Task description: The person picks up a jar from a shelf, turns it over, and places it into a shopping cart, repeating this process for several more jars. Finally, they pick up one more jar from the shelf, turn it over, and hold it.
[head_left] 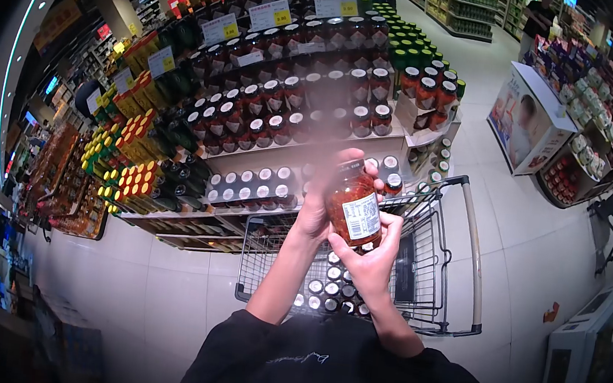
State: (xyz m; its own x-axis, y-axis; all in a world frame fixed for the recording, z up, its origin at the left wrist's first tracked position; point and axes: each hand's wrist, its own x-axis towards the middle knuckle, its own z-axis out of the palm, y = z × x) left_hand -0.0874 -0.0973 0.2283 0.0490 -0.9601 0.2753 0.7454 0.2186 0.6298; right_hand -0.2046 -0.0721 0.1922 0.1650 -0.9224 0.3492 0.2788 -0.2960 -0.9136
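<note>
Both my hands hold one glass jar of red chili sauce [346,199] in front of me, over the shopping cart. The jar is tilted and its white printed label [361,219] with a barcode faces me. My left hand [312,210] wraps round the far side and top of the jar, its fingertips showing past the lid. My right hand [372,261] grips the lower end, thumb and fingers closed against the glass. Below, the wire shopping cart [441,260] carries several dark jars with white lids [332,288].
A tiered shelf display [251,149] of red jars with price signs stands ahead. Yellow-capped bottles [131,174] are at its left, green-lidded jars [420,44] behind. A white promotional stand [527,120] is at the right; a person [539,18] stands in the far aisle.
</note>
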